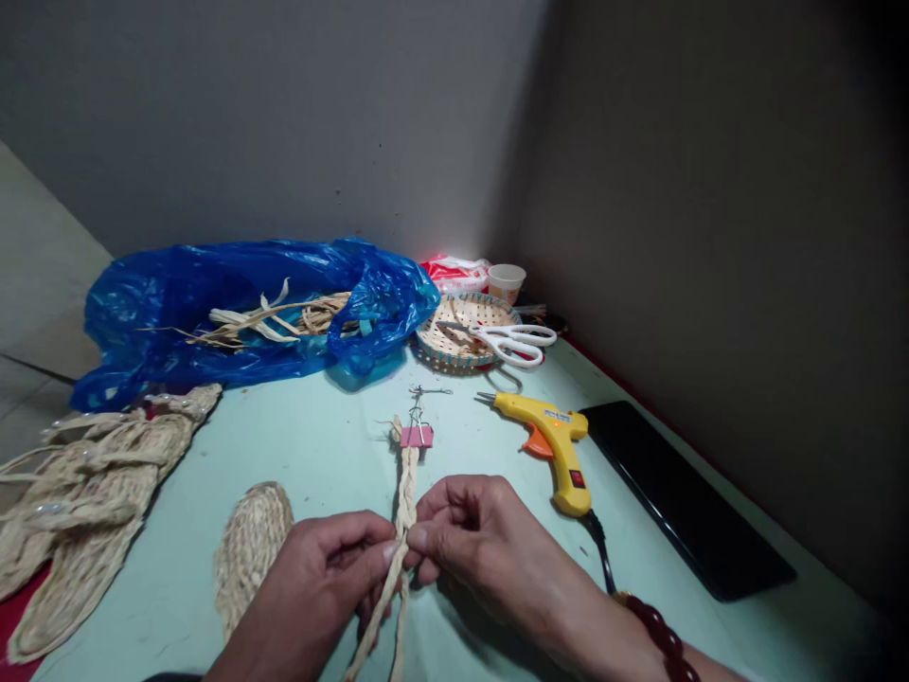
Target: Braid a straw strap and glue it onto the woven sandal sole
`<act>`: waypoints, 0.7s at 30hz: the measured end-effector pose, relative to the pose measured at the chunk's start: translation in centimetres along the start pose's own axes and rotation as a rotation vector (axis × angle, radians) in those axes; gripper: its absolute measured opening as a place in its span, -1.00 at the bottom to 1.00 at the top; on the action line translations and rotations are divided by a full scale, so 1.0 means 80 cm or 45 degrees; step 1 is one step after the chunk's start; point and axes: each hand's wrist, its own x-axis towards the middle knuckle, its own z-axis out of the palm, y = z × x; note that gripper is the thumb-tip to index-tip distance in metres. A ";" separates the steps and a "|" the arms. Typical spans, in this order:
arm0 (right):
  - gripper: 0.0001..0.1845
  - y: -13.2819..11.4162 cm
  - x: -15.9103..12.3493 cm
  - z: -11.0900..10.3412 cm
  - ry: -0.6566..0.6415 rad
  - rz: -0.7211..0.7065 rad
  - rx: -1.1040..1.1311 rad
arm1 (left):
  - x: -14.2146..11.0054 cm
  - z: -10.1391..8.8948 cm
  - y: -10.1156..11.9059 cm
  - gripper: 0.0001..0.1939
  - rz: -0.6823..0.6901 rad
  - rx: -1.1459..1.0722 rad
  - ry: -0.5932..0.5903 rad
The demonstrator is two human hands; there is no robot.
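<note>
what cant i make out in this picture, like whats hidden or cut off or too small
All in the head view:
- Ends of the braid: cut off by the bottom edge.
- Near end of the woven sole: hidden by the left hand.
- Woven sandals: partly cut off by the left edge.
- Label on the glue gun: too small to read.

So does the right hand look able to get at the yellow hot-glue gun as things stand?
Probably yes: the yellow hot-glue gun lies to the right of the right hand with nothing between them, though that hand would have to release the fibre braid first.
</note>
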 end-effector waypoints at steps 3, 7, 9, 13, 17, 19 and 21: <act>-0.93 0.005 0.000 0.000 0.046 -0.054 -0.132 | 0.000 0.001 -0.010 -0.64 -0.021 -0.177 -0.135; -0.92 0.003 -0.003 -0.003 0.099 -0.165 -0.487 | -0.001 0.001 -0.016 -0.66 -0.063 -0.220 -0.156; -0.91 -0.001 -0.005 -0.005 0.103 -0.187 -0.630 | -0.001 0.002 -0.016 -0.69 -0.075 -0.213 -0.134; -0.88 -0.006 -0.010 -0.010 0.024 -0.108 -0.720 | -0.003 0.005 -0.015 -0.64 -0.062 -0.261 -0.100; -0.82 -0.002 -0.010 -0.013 -0.140 0.060 -0.528 | -0.002 0.004 -0.019 -0.56 -0.049 -0.349 -0.142; -0.82 0.000 -0.008 -0.013 -0.178 0.091 -0.410 | 0.000 0.003 -0.023 -0.56 -0.025 -0.383 -0.179; -0.81 0.001 -0.007 -0.012 -0.202 0.087 -0.313 | 0.002 0.003 -0.027 -0.57 -0.003 -0.399 -0.221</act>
